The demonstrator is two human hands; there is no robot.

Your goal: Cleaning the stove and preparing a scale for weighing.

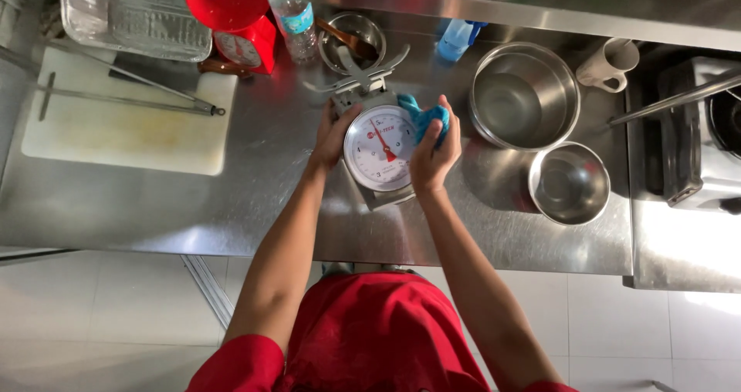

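Observation:
A grey dial kitchen scale [378, 149] with a round white face and red needle stands on the steel counter [255, 199]. My left hand [333, 133] grips the scale's left side. My right hand [434, 153] holds a blue cloth [426, 118] pressed against the upper right edge of the dial. The scale's bare metal pan bracket [363, 72] sticks out at the far end.
A white cutting board [131, 130] with long tongs lies at the left. A red scale [243, 41], water bottle [297, 25], foil tray [131, 18] and small bowl [351, 41] stand behind. Two steel bowls [525, 95] [570, 184], a mug [610, 64] and a stove [702, 137] are at the right.

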